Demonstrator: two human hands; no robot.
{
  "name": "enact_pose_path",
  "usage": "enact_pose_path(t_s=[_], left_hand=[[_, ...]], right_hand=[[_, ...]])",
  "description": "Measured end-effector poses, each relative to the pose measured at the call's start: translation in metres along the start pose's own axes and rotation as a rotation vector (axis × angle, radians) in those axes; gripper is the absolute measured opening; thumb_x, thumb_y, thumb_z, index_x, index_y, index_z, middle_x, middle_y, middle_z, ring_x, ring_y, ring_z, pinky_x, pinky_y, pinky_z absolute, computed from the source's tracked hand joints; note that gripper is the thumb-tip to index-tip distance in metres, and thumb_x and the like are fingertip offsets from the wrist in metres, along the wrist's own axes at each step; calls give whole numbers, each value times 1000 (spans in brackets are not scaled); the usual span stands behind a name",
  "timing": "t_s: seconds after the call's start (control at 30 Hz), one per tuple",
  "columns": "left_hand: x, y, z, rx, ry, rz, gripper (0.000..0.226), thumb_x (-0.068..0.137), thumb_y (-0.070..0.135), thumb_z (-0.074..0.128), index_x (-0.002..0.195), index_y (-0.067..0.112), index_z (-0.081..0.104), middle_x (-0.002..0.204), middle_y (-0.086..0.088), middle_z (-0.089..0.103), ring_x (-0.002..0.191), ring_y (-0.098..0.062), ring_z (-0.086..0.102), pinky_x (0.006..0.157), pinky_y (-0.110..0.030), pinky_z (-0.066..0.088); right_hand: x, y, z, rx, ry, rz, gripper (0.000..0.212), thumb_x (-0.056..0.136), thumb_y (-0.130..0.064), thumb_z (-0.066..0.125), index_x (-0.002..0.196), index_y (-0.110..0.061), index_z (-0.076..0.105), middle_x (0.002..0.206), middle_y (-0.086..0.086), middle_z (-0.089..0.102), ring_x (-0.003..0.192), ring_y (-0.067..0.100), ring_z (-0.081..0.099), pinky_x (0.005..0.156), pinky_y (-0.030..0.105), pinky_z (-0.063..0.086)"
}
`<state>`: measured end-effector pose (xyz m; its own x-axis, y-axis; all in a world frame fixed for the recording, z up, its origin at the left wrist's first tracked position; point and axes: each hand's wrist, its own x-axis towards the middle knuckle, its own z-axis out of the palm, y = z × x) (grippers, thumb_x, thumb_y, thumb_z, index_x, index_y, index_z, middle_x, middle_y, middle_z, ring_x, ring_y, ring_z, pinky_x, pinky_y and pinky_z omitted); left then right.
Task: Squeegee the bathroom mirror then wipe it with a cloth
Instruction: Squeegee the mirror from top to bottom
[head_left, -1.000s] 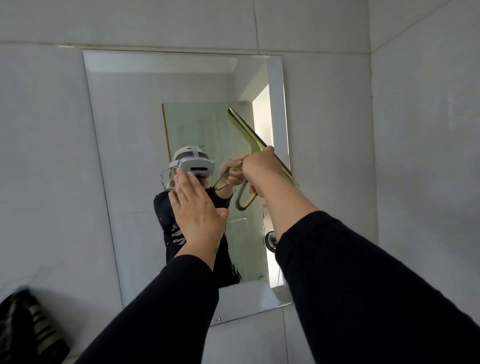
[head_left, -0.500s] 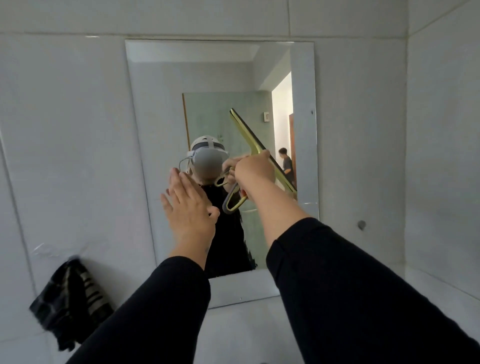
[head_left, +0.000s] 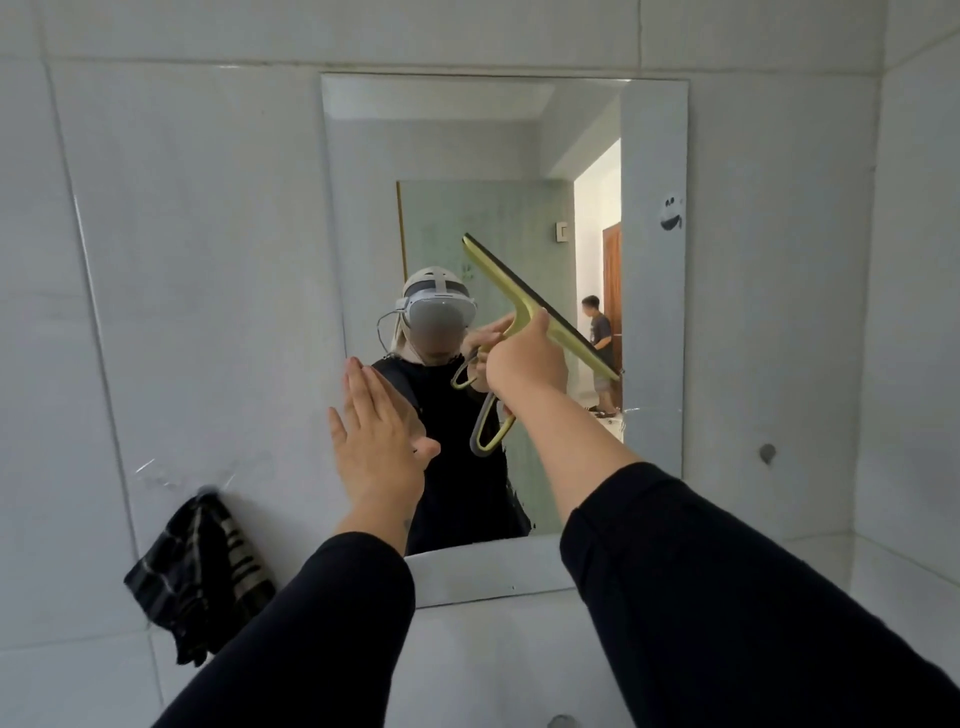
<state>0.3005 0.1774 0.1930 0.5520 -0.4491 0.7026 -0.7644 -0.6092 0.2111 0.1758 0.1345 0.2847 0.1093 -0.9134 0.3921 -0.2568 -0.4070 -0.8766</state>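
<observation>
The grip of the right hand (head_left: 524, 358) is closed around the handle of the yellow-green squeegee with a dark rubber blade (head_left: 540, 306), the fingers being wrapped just below the crossbar while the looped end of the handle hangs out beneath the fist. The blade is held tilted, its upper end to the left and its lower end to the right, against or just before the rectangular frameless wall mirror (head_left: 652, 291); actual contact cannot be told. The left hand (head_left: 379, 441) is held flat and open with fingers together, nothing being gripped, near the mirror's left edge. A dark cloth with pale stripes (head_left: 200, 571) is hung on the white tiled wall (head_left: 182, 260), well to the left of the mirror and below its middle
</observation>
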Motion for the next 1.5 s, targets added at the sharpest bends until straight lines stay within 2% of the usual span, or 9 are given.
enact_pose_path(t_s=[0.13, 0.27, 0.57, 0.77, 1.0, 1.13, 1.27, 1.4, 1.5], left_hand=[[0, -1, -2, -6, -1, 16, 117, 82, 56, 62, 147, 0, -18, 158, -12, -20, 149, -24, -4, 120, -41, 7], [-2, -4, -3, -12, 20, 39, 110, 86, 49, 61, 147, -1, -16, 158, -14, -18, 149, -25, -1, 119, -41, 6], [0, -3, 0, -39, 31, 44, 96, 92, 41, 54, 147, -3, -12, 158, -17, -15, 148, -27, -4, 119, -44, 10], [1, -12, -2, -106, 15, 77, 80, 98, 39, 38, 150, 3, -11, 159, -10, -18, 148, -21, -8, 120, -40, 0], [0, -34, 16, -72, -57, -11, 104, 89, 50, 53, 148, 1, -17, 158, -13, -19, 148, -24, -8, 119, -43, 7], [-1, -36, 18, -4, -35, 10, 91, 96, 40, 47, 149, 3, -17, 157, -12, -24, 147, -22, -17, 119, -46, 10], [-6, -38, 18, -58, -56, -3, 101, 88, 57, 45, 149, 3, -14, 157, -9, -25, 147, -20, -14, 120, -45, 6], [-10, -39, 16, -89, -48, -6, 106, 86, 68, 45, 149, 3, -12, 158, -9, -23, 148, -20, -7, 119, -46, 6], [-15, -41, 18, -88, -43, -22, 107, 86, 69, 43, 149, 5, -14, 158, -8, -23, 148, -19, -10, 118, -49, 4]], right_hand=[[-14, -11, 13, 29, -68, -27, 60, 95, -16, 37, 150, -18, 14, 124, 18, 55, 106, 35, 60, 82, 50, 56], [-31, -19, 32, 41, -113, -74, 46, 94, -15, 41, 138, -13, 29, 120, 17, 56, 104, 36, 59, 81, 49, 55], [-36, -19, 40, 11, -97, -103, 52, 97, -16, 36, 146, -14, 19, 123, 19, 55, 110, 35, 56, 86, 46, 53], [-49, -23, 59, -16, -136, -145, 50, 95, -25, 35, 142, -13, 22, 130, 22, 51, 119, 38, 49, 91, 49, 49], [-49, -19, 66, -117, -128, -203, 51, 95, -15, 35, 144, -13, 21, 135, 19, 48, 124, 37, 46, 92, 45, 46], [-56, -10, 71, -244, -138, -315, 57, 96, -16, 36, 148, -12, 14, 139, 18, 45, 127, 36, 45, 95, 45, 43], [-51, 0, 60, -531, -147, -493, 54, 94, -12, 33, 147, -15, 20, 133, 19, 50, 124, 35, 46, 97, 45, 40], [-42, 3, 40, -818, -104, -638, 58, 96, -12, 32, 151, -21, 14, 128, 21, 51, 112, 35, 53, 78, 40, 42], [-38, 6, 33, -913, -82, -703, 61, 96, -10, 33, 151, -23, 12, 123, 20, 54, 106, 35, 56, 69, 37, 37]])
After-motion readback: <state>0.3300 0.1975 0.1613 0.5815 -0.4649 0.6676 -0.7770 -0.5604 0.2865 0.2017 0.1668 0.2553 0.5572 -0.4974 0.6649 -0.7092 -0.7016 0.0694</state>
